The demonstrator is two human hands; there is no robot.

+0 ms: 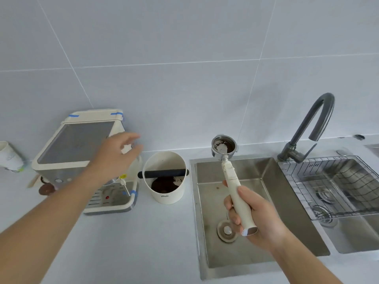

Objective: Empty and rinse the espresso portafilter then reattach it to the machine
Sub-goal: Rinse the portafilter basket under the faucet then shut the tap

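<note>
**Portafilter: emptied, not yet rinsed, not yet refitted**

Item 1. Portafilter (224, 147). Centre right of the frame, held up over the near sink basin (235, 253). My right hand (256, 220) is wrapped firmly round the lower end of its cream handle, basket end pointing away from me toward the wall. The basket shows mostly bare metal with dark grounds clinging to the inner wall. I judge the puck knocked out, residue remaining.

Item 2. Knock box (165, 177). Centre of the frame, on the counter between machine and sink. A dark heap of spent coffee lies under its black bar. Emptying appears done.

Item 3. Tap (307, 128). Upper right, at the back between the two basins. No water visible running; its spout hangs over the wire rack (332, 181) in the far basin, not over the portafilter. Rinsing appears still to do.

Item 4. Espresso machine (82, 156). Left of centre. My left hand (117, 152) hovers over its right top edge, fingers loosely spread and holding nothing. Whether it touches the casing, I cannot tell. Reattaching remains last.
</note>
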